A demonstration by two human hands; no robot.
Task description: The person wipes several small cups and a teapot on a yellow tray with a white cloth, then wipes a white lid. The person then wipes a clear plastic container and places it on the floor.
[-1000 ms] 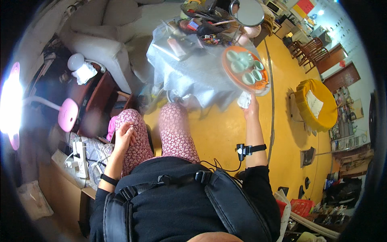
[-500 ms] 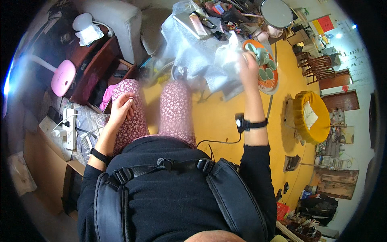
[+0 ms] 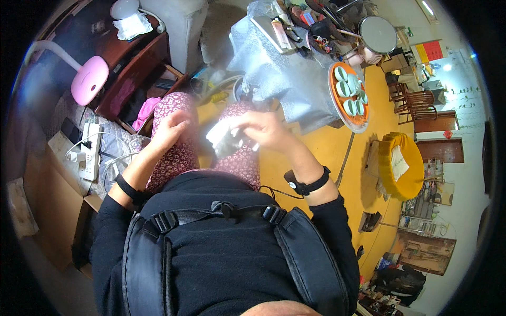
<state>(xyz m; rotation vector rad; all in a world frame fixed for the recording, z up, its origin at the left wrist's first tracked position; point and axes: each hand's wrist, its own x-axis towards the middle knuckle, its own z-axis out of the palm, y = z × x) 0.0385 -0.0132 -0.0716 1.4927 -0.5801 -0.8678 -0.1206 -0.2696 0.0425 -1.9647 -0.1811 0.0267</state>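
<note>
My right hand [image 3: 266, 130] is closed on a crumpled white cloth [image 3: 226, 135], thin and soft; whether it is fabric or paper I cannot tell. The cloth hangs over my right thigh [image 3: 238, 158], in patterned pink trousers. My left hand [image 3: 171, 129] is above my left thigh [image 3: 174, 108], its fingers loosely bent and slightly blurred, with nothing visible in them. Right of the covered table stands an orange tray [image 3: 337, 100] with several pale green cups [image 3: 349, 108], away from both hands.
A clear plastic cover [image 3: 284, 79] drapes the table ahead, under assorted small items. On the left are an open drawer [image 3: 134, 100], a pink lamp [image 3: 89, 81] and a white power strip [image 3: 91, 152]. A yellow-covered round stool [image 3: 403, 166] stands on the right.
My right hand has come from beside the tray back to above my right thigh, bringing the white cloth. My left hand has lifted slightly and moved to the right.
</note>
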